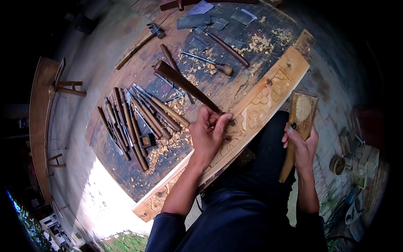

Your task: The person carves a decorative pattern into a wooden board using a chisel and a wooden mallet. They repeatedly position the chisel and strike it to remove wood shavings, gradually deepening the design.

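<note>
A long carved wooden board [254,117] lies slantwise along the near edge of the workbench, with floral relief cut along its face. My left hand [208,136] grips a carving chisel [187,87] low down, its dark wooden handle leaning up to the left. The chisel's tip is hidden behind my fingers, close over the carved pattern. To the right of the board, my right hand [305,149] is wrapped around a wooden mallet [304,110]. The mallet's broad, worn, pale face points up, and it is apart from the chisel.
Several carving chisels [136,122] lie bunched on the workbench [110,161] at left, beside a small dark box [147,140]. Farther back are a claw hammer [136,49], a chisel with a round handle [210,63], sandpaper sheets [193,22] and wood shavings [260,43].
</note>
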Available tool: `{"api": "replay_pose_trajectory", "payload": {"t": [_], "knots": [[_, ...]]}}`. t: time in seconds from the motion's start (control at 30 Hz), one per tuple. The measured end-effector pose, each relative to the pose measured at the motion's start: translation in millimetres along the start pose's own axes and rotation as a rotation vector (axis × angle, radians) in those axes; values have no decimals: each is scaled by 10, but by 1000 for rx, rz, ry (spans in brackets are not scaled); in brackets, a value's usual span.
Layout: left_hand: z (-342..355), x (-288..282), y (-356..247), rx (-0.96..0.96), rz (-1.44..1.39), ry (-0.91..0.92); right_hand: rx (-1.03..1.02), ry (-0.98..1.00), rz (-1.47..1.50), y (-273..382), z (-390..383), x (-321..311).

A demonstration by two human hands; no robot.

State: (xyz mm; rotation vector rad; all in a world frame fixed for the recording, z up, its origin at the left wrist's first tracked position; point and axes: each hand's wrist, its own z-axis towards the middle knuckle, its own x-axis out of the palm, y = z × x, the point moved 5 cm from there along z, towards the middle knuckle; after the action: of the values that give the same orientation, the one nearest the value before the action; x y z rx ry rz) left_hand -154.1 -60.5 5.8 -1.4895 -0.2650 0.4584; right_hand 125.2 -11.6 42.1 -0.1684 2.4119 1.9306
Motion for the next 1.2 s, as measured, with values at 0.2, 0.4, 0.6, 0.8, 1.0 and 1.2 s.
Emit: {"api": "replay_pose_trajectory", "payload": {"t": [0.2,0.4,0.6,0.8,1.0,1.2], "knots": [[13,30,59,66,8,7,-765,137,-542,1163,304,627],[-22,6,-51,180,269,8,-1361,218,-641,2365,344,1394],[-35,77,-184,376,283,-22,-1514,330,-814,2717,150,1405],[-43,105,-197,418,383,29,-1666,130,-779,2460,144,1372],[-67,131,-80,77,-117,43,-1722,128,-737,2214,337,1213],[-142,-22,-54,-92,-396,-220,-1243,265,-641,1946,270,1094]]}}
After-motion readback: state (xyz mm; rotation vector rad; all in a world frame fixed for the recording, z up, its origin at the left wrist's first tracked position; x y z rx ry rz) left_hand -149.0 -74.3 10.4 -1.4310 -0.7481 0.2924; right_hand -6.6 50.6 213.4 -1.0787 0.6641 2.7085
